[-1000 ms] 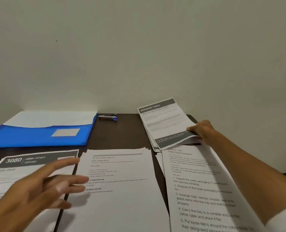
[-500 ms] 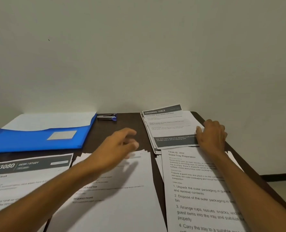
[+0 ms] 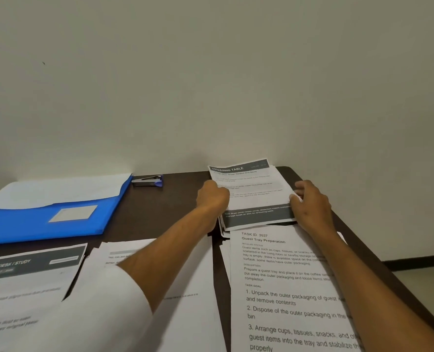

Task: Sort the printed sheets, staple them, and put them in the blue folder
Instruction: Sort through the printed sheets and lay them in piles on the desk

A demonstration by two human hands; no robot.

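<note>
Both hands are on the far stack now, the white printed sheets headed "DRESSING TABLE" with dark grey bands, lying at the far right corner of the dark brown bench. The left hand is curled at the stack's left edge, fingers folded in against the paper; whether it actually pinches the sheets cannot be told from here. The right hand sits at the stack's right edge, fingers bent down over the side of the pile and gripping it.

Just below that stack, along the right edge of the bench, lies the white sheet titled "Guest Tray Preparation", its top edge tucked under the stack. A plain white printed pile lies in the middle near edge, partly under the left forearm and white sleeve. At the near left sits the sheet with the dark "DESK / STUDY" header.

The open blue plastic folder with white paper inside lies at the far left corner. The small silver and blue stapler rests at the far edge, just beside the folder.
</note>
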